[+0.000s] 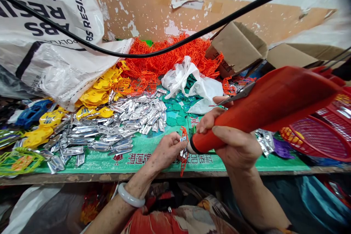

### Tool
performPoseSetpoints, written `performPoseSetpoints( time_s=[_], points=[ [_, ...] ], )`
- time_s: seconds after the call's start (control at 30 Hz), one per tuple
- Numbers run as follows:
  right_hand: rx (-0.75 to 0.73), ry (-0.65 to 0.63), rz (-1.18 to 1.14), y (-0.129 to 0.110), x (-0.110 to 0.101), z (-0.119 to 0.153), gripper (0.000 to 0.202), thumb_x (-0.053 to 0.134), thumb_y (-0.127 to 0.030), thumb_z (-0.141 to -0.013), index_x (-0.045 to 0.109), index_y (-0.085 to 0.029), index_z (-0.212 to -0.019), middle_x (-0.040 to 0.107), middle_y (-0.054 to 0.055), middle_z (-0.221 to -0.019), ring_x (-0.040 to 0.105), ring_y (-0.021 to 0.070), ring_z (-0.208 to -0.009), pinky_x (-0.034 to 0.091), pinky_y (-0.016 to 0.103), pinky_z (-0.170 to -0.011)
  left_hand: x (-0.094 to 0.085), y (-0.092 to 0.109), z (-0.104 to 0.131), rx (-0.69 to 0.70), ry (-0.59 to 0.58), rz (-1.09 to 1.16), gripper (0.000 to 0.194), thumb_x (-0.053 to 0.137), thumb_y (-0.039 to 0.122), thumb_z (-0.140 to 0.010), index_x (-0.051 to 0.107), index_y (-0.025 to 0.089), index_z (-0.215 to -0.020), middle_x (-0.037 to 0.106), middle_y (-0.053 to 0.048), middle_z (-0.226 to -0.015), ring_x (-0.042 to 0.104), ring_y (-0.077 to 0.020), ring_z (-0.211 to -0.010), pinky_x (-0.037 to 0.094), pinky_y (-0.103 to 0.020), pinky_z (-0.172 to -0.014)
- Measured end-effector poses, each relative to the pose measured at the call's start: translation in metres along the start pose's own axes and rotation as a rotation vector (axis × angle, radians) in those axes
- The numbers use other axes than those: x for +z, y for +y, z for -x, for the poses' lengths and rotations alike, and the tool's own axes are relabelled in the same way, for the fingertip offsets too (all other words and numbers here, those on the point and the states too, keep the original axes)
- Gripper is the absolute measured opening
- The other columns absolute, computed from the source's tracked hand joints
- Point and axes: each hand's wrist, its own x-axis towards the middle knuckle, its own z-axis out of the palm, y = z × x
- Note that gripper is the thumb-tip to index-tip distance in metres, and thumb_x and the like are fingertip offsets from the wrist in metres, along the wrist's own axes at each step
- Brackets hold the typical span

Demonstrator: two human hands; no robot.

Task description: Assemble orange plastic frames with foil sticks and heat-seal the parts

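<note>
I have the right hand [238, 144] wrapped round the red tool [263, 98], left hand [168, 150] pinching the orange plastic part [182, 168] at the green mat's [106, 161] front, tool tip contact hard to confirm.

Red tool [263, 106], orange frame [182, 167]

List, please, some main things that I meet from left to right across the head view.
Blue plastic part, heap of silvery pieces, left hand, orange plastic frame at its fingertips, right hand, purple plastic piece, red openwork basket.
</note>
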Motion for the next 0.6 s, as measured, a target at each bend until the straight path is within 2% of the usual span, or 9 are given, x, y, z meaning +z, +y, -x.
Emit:
performPoseSetpoints(
  time_s=[0.17, 0.37, 0.6],
  points=[
    [0.005, -0.007, 0.098, 0.003, -0.004, 0.002, 0.026, 0.071, -0.022, -0.065, 0.060, -0.023, -0.089, 0.058, -0.003, -0.066, 0.054, 0.0176, -0.061, 0.050, 0.036, -0.064, 0.001, -0.002, 0.000, 0.004, 0.006, 0.007, 0.020, 0.064, 0.037, -0.071, 0.053, 0.020, -0.070, 0.050, 0.008, -0.049, 0.045, -0.0097, -0.042, 0.032, -0.021, -0.042],
    [-0.013, -0.090, 0.317, 0.006, -0.012, 0.009, 0.016, 0.069, -0.035, -0.071, 0.061, -0.024, -0.080, 0.056, 0.001, -0.072, 0.060, 0.0212, -0.071, 0.053, 0.041, -0.075, 0.004, -0.005, -0.001, 0.002, 0.037, 0.026, 0.019, 0.063, 0.035, -0.071, 0.051, 0.021, -0.067, 0.047, 0.009, -0.047, 0.042, -0.0090, -0.040, 0.030, -0.022, -0.042],
    [-0.031, -0.101, 0.316, 0.003, -0.001, 0.014, 0.026, 0.071, -0.028, -0.069, 0.058, -0.025, -0.091, 0.056, -0.003, -0.067, 0.058, 0.0191, -0.062, 0.054, 0.039, -0.067, 0.007, -0.007, 0.001, -0.024, 0.044, 0.130, 0.019, 0.066, 0.034, -0.070, 0.054, 0.019, -0.069, 0.053, 0.007, -0.053, 0.044, -0.0100, -0.047, 0.030, -0.022, -0.047]
  ],
)
